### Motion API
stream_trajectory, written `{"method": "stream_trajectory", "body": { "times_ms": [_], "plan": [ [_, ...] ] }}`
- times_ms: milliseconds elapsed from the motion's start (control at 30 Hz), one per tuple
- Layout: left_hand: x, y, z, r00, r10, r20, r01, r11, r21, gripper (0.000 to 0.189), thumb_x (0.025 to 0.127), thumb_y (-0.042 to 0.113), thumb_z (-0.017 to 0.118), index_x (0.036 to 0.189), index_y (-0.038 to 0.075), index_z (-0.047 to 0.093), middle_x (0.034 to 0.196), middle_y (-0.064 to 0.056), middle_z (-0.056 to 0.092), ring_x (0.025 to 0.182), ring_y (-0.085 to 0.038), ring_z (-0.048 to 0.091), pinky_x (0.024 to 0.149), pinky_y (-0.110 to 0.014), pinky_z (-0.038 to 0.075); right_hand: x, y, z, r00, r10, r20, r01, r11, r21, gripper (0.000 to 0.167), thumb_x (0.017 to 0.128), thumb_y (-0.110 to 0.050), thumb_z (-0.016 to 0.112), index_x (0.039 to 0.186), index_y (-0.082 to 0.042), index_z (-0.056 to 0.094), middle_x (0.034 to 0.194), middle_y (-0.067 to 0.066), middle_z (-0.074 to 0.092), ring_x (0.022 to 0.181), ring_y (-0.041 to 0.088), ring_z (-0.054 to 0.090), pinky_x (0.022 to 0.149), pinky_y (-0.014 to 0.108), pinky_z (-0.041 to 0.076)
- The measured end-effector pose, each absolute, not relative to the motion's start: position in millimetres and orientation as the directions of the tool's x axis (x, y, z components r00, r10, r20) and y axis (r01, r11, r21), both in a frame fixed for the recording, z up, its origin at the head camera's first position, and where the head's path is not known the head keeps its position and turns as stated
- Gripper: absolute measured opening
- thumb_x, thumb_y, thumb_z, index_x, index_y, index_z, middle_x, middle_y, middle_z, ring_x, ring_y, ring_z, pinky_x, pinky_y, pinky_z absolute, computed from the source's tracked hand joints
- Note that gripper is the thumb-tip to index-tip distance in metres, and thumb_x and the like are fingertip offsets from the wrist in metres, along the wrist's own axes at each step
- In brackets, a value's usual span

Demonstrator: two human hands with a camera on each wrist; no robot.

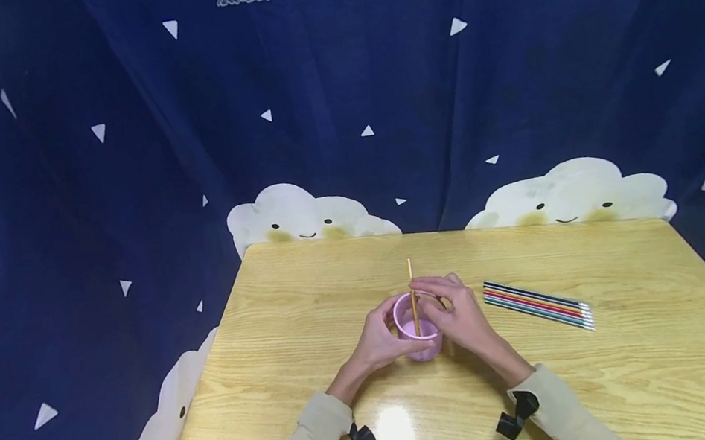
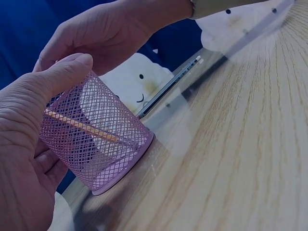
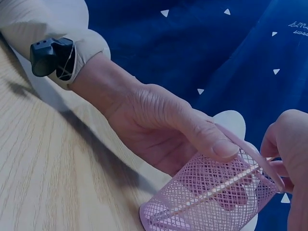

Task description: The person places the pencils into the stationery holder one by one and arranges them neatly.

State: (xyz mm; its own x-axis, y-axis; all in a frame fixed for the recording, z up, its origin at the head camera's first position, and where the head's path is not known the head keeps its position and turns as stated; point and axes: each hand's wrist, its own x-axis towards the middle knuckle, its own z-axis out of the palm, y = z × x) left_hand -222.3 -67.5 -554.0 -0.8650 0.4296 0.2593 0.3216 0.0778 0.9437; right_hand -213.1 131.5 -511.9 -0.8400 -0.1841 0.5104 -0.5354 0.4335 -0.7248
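A pink mesh pencil cup (image 1: 425,354) stands on the wooden table, and my left hand (image 1: 379,340) grips its side, thumb near the front. One yellow-orange pencil (image 1: 410,270) rises steeply out of the cup. Through the mesh in the left wrist view, the lower part of that pencil (image 2: 82,125) reaches down near the cup's base. My right hand (image 1: 463,313) pinches the pencil at the cup's rim, with its thumb side over the opening. In the right wrist view only part of the right hand (image 3: 291,139) shows, by the rim.
To the right of the cup, several colored pencils (image 1: 537,305) lie side by side on the table (image 1: 309,294). Behind the table hangs a dark blue curtain (image 1: 331,65) with white triangles and clouds. Each wrist carries a small black camera (image 1: 363,438).
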Motion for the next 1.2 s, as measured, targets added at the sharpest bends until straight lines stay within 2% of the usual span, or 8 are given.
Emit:
{"method": "stream_trajectory", "body": {
  "times_ms": [233,533,767,833,933,1000,1067,1200],
  "plan": [
    [-220.8,-68.3,-555.1,-0.861,0.436,0.262,0.329,0.083,0.941,0.088,0.07,0.014,0.097,0.147,0.007,0.055,0.136,-0.013,0.067,0.122,-0.028,0.064,0.109,-0.048,0.053,-209.3,141.3,-513.2,-0.808,-0.201,0.553,-0.583,0.404,-0.705,0.033,0.093,0.0,0.072,0.126,-0.006,0.075,0.129,0.007,0.074,0.096,0.017,0.06,0.076,0.037,0.048],
    [-223.0,-67.6,-555.1,-0.862,0.437,0.258,0.307,0.044,0.951,0.088,0.07,0.007,0.096,0.147,-0.001,0.054,0.14,-0.023,0.062,0.128,-0.038,0.061,0.112,-0.055,0.048,-203.3,170.5,-517.3,-0.817,-0.185,0.547,-0.569,0.417,-0.709,0.035,0.091,0.003,0.074,0.126,-0.003,0.074,0.13,0.013,0.072,0.075,0.011,0.056,0.062,0.022,0.047],
    [-221.5,-67.1,-550.7,-0.864,0.442,0.241,0.287,0.039,0.957,0.086,0.07,0.004,0.095,0.146,-0.004,0.054,0.14,-0.026,0.062,0.129,-0.039,0.06,0.113,-0.052,0.048,-196.8,200.1,-525.7,-0.818,-0.224,0.53,-0.564,0.491,-0.664,0.039,0.093,0.003,0.073,0.131,-0.008,0.073,0.135,0.01,0.07,0.084,0.009,0.06,0.066,0.019,0.047],
    [-220.9,-67.5,-549.9,-0.863,0.443,0.241,0.288,0.04,0.957,0.087,0.07,0.003,0.095,0.146,-0.004,0.053,0.14,-0.026,0.061,0.13,-0.04,0.059,0.114,-0.055,0.046,-194.5,207.7,-529.7,-0.815,-0.239,0.528,-0.566,0.528,-0.634,0.04,0.093,0.002,0.074,0.131,-0.008,0.072,0.136,0.01,0.069,0.096,0.014,0.065,0.07,0.023,0.051],
    [-221.9,-67.6,-553.5,-0.864,0.439,0.245,0.288,0.032,0.957,0.088,0.069,0.002,0.094,0.147,-0.003,0.053,0.141,-0.025,0.061,0.131,-0.043,0.058,0.114,-0.058,0.045,-189.3,219.2,-535.6,-0.82,-0.26,0.509,-0.555,0.578,-0.598,0.039,0.093,0.0,0.074,0.131,-0.005,0.072,0.138,0.014,0.068,0.12,0.03,0.065,0.096,0.046,0.056],
    [-221.9,-68.0,-554.4,-0.864,0.434,0.254,0.297,0.032,0.954,0.088,0.069,0.004,0.096,0.147,0.001,0.055,0.141,-0.02,0.063,0.131,-0.039,0.059,0.115,-0.054,0.046,-185.8,227.7,-539.1,-0.83,-0.277,0.484,-0.541,0.613,-0.576,0.038,0.094,-0.003,0.074,0.132,-0.004,0.071,0.14,0.017,0.066,0.127,0.04,0.061,0.105,0.067,0.046],
    [-222.7,-68.3,-555.3,-0.864,0.433,0.256,0.3,0.035,0.953,0.087,0.069,0.006,0.096,0.146,0.004,0.056,0.14,-0.017,0.064,0.13,-0.036,0.06,0.115,-0.051,0.046,-183.5,236.4,-544.0,-0.838,-0.291,0.461,-0.529,0.637,-0.56,0.039,0.095,-0.004,0.073,0.134,-0.002,0.069,0.141,0.021,0.064,0.13,0.045,0.058,0.109,0.078,0.032],
    [-222.9,-68.2,-555.6,-0.868,0.431,0.246,0.299,0.058,0.952,0.087,0.069,0.011,0.097,0.146,0.008,0.058,0.139,-0.012,0.066,0.13,-0.028,0.061,0.115,-0.044,0.048,-179.5,253.2,-553.9,-0.86,-0.3,0.412,-0.492,0.697,-0.521,0.043,0.096,-0.003,0.071,0.138,-0.001,0.065,0.145,0.023,0.06,0.134,0.047,0.054,0.114,0.077,0.026]
  ]
}}
